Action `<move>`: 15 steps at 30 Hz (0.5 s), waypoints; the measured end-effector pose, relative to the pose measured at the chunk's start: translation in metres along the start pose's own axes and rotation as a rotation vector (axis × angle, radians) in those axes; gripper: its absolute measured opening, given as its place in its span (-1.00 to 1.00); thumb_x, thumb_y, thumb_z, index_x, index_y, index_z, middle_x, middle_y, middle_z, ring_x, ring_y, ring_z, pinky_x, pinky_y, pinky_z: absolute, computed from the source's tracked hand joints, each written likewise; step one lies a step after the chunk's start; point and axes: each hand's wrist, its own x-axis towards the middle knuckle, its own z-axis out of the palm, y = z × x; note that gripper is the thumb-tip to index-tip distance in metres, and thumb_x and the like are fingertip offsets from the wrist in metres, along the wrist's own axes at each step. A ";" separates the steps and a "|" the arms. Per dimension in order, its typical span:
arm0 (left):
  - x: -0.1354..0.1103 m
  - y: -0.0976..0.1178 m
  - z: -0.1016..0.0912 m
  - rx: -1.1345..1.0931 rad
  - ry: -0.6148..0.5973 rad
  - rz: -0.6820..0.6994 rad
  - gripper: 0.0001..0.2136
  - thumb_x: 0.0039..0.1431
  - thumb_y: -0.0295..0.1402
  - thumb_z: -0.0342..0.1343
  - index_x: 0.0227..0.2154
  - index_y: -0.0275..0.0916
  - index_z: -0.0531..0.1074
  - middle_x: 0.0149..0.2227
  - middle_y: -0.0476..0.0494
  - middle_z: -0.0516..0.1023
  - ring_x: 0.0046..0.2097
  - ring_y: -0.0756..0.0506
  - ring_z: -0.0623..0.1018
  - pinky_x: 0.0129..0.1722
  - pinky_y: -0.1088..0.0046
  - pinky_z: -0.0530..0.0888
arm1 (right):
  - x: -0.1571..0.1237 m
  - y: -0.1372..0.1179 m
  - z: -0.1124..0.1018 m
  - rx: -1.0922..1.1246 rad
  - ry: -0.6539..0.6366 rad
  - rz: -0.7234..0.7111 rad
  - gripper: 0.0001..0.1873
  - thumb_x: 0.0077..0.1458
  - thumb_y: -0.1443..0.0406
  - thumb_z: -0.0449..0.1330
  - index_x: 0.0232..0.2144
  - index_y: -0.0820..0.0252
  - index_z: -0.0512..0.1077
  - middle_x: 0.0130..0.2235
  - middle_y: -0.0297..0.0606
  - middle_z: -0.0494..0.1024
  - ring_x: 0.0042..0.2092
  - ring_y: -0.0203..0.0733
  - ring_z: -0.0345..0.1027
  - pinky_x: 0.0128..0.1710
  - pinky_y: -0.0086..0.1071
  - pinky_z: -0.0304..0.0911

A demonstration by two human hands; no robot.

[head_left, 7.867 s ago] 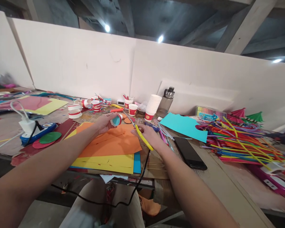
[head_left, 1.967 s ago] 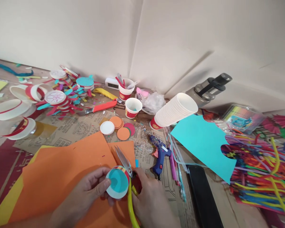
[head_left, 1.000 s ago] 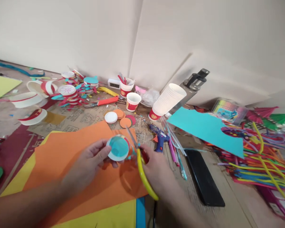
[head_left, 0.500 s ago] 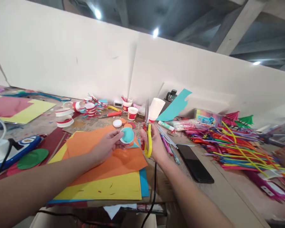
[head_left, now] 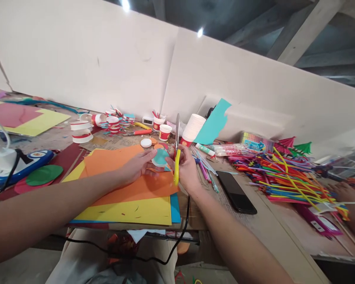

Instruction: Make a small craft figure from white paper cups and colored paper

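My left hand point(head_left: 138, 165) pinches a small round white paper piece with a teal disc point(head_left: 159, 157) on its face, over the orange sheet. My right hand point(head_left: 185, 169) is closed round scissors point(head_left: 176, 167) with yellow and red handles, their blades pointing up. The thumb of this hand is close to the disc's right edge; whether it touches I cannot tell. Beneath my hands lie an orange paper sheet point(head_left: 106, 167), a yellow sheet point(head_left: 127, 212) and a blue sheet point(head_left: 175, 208). A white lid-like disc point(head_left: 146, 142) lies just beyond my left hand.
A stack of paper cups point(head_left: 193, 128) and a torn teal sheet point(head_left: 214, 124) stand behind. To the right are a black phone point(head_left: 236, 192), a pile of pipe cleaners point(head_left: 284, 179) and another person's arm point(head_left: 350, 203). A power strip point(head_left: 23, 165) lies left; a black cable point(head_left: 182, 236) hangs in front.
My right hand with the scissors has moved left, closer to the teal disc in my left hand. The view has tilted down, showing more of the space below the table edge.
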 end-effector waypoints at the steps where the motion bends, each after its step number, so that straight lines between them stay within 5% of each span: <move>1: 0.000 0.001 0.001 -0.009 -0.003 -0.005 -0.62 0.18 -0.06 0.20 -0.13 -0.28 0.48 -0.15 -0.32 0.63 -0.24 -0.20 0.65 -0.38 0.33 0.60 | -0.001 0.001 0.001 -0.003 -0.009 -0.015 -0.40 -0.16 0.16 0.43 -0.09 0.07 0.28 -0.38 -0.42 0.43 -0.37 -0.26 0.33 -0.36 -0.38 0.28; 7: -0.002 0.004 0.007 -0.092 0.034 0.061 -0.77 0.26 -0.24 0.14 -0.20 -0.32 0.54 -0.19 -0.26 0.64 -0.27 -0.13 0.62 -0.27 0.18 0.64 | -0.006 0.006 0.006 -0.129 -0.036 -0.111 -0.41 -0.11 0.14 0.41 -0.03 0.12 0.32 -0.34 -0.35 0.45 -0.32 -0.22 0.35 -0.27 -0.32 0.31; 15: -0.001 0.023 0.013 -0.151 0.100 0.091 -0.85 0.27 -0.34 0.13 -0.27 -0.31 0.55 -0.27 -0.21 0.65 -0.30 -0.11 0.63 -0.32 0.26 0.63 | -0.009 -0.009 0.003 -0.148 -0.049 -0.178 -0.49 0.12 0.03 0.23 0.03 0.07 0.22 -0.22 -0.28 0.43 -0.23 -0.21 0.35 -0.23 -0.35 0.32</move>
